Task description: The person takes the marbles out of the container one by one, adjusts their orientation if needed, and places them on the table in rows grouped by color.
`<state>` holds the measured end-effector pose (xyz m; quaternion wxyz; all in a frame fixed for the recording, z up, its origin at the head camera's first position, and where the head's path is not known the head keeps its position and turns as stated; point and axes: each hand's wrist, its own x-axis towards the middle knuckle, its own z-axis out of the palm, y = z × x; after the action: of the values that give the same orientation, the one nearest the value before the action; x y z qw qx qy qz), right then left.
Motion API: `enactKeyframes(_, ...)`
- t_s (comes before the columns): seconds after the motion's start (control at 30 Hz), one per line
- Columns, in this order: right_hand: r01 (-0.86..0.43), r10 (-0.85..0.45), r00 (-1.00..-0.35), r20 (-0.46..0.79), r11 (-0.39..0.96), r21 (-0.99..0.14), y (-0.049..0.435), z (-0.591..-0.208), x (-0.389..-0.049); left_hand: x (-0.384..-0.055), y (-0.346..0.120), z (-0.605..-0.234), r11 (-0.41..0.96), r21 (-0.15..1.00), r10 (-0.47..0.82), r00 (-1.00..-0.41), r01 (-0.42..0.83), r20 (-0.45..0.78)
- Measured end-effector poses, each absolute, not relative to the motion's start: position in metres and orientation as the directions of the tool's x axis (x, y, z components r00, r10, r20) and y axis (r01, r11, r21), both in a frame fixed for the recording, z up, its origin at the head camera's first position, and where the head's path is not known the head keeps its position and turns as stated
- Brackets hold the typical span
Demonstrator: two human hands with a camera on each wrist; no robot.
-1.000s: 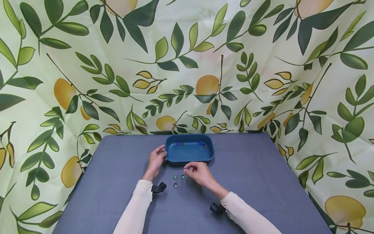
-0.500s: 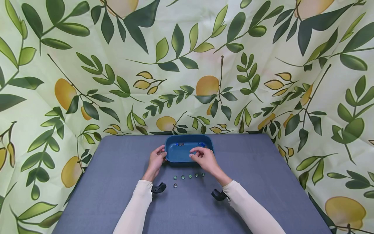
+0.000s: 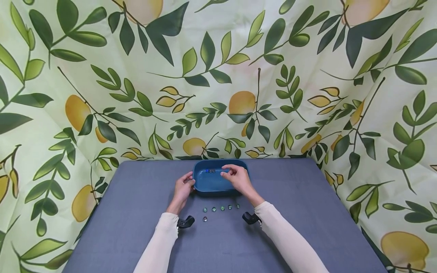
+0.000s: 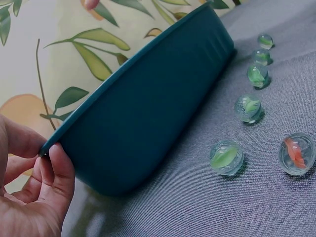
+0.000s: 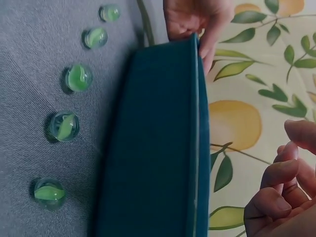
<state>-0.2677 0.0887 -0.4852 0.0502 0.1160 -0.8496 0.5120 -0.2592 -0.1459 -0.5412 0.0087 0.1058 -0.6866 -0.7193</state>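
Observation:
My left hand (image 3: 183, 189) pinches the rim of a dark teal plastic tub (image 3: 218, 187) at its left end, thumb on the near side in the left wrist view. Over the right half of the tub hovers my right hand (image 3: 240, 179), thumb and index finger apart, other fingers loosely bent; nothing shows between them. Inside, a blue marble (image 3: 207, 171) and two brownish ones (image 3: 212, 171) sit by the back left; the right inside corner is hidden behind my right hand. In front of the tub, several clear marbles with green swirls (image 4: 227, 157) form a row.
One clear marble with a red-orange swirl (image 4: 296, 153) lies nearer me, below the row's left end. Grey-blue cloth (image 3: 143, 193) covers the table. A lemon-and-leaf patterned curtain (image 3: 218, 94) stands close behind the tub and along both sides.
My right hand has gone from the right of the marble row up over the tub, then slightly farther in, its fingers parting. The left hand keeps its grip on the rim.

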Motion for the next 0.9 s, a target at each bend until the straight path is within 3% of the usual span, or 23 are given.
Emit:
enactKeyframes(0.63, -0.194, -0.116, -0.981, 0.156, 0.512, -0.837, 0.069, -0.501, -0.309, -0.256, -0.146, -0.543, -0.048, 0.989, -0.155, -0.977, -0.142, -0.148)
enactKeyframes(0.9, -0.138, -0.108, -0.99, 0.096, 0.517, -0.845, 0.062, -0.51, -0.321, -0.253, -0.146, -0.543, -0.055, 0.997, -0.164, -0.985, -0.05, -0.059)
